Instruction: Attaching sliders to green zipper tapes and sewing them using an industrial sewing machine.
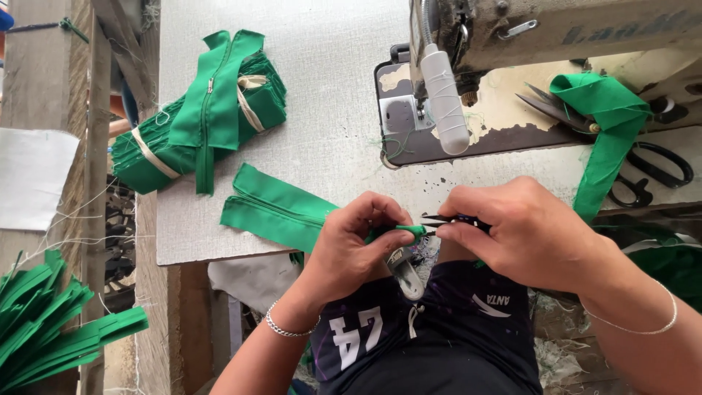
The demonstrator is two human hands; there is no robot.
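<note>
My left hand (351, 245) pinches the end of a green zipper piece (274, 206) that trails left across the grey table top (322, 80). My right hand (523, 230) grips small black thread snips (447, 219), their tips pointing left and touching the green end held by the left fingers. Both hands work just over the table's front edge, above my lap.
A tied bundle of green zipper pieces (201, 117) lies at the back left. A sewing machine (512, 66) stands at the back right, with a green fabric strip (607, 132) and black scissors (654, 172) on its bed. More green strips (51, 329) hang at lower left.
</note>
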